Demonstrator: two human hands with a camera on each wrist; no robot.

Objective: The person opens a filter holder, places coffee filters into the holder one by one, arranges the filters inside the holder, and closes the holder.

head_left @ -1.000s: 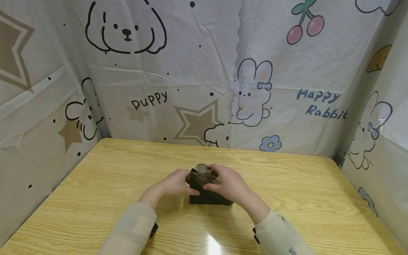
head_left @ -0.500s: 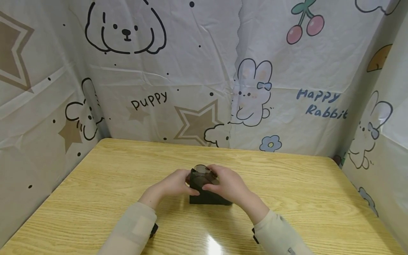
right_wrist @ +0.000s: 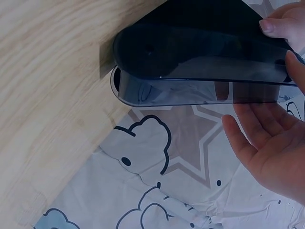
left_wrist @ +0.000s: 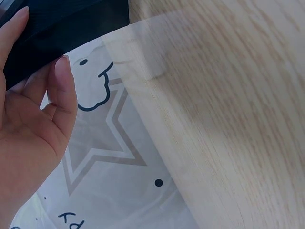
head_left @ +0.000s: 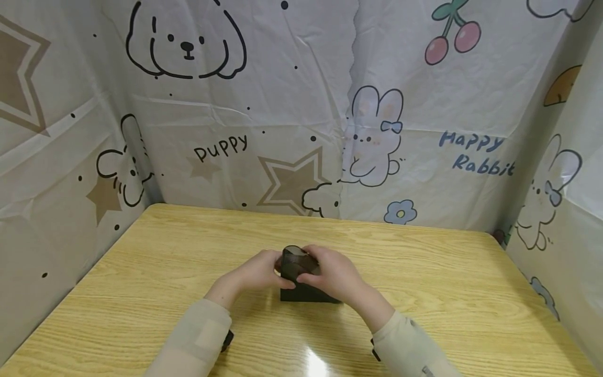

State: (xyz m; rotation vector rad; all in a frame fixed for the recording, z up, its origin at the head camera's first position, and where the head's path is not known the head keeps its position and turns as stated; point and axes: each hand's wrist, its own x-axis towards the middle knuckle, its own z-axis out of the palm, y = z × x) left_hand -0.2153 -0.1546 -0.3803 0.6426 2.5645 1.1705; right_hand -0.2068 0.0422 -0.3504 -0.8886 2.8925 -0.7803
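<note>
A black wedge-shaped box (head_left: 308, 294) stands on the table, with a smoky see-through plastic cover (head_left: 297, 260) over its upper part. My left hand (head_left: 261, 269) grips the box at its left end. Its thumb lies on the near face, and the fingers reach behind. In the left wrist view the same hand (left_wrist: 38, 114) pinches the black box (left_wrist: 81, 26) between thumb and fingers. My right hand (head_left: 336, 269) holds the cover between thumb and fingers. From the right wrist view, the cover (right_wrist: 190, 93) has a rounded end and straddles the box (right_wrist: 205, 16).
The wooden table (head_left: 188, 235) spreads around the box, its back edge meeting a printed cloth (head_left: 282, 104). Cloth also hangs at the left and right sides. Light glares on the tabletop near the front.
My right hand has shifted slightly left, carrying the cover left and a little down over the box. The left hand and the box stay in place.
</note>
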